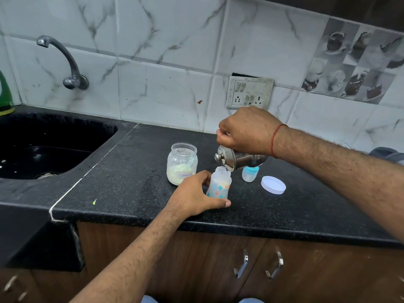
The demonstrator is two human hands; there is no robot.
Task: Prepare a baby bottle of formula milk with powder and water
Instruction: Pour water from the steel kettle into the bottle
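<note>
Left hand (192,193) grips bottle (218,184) under right hand's (247,130) tilted jug (238,158).

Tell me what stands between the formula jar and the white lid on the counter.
In the head view, the baby bottle, held by the left hand, stands between jar and lid.

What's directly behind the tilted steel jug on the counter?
Behind the steel jug stands the bottle's blue-collared teat cap, its top hidden by the jug that the right hand grips. Anything further behind is covered.
</note>
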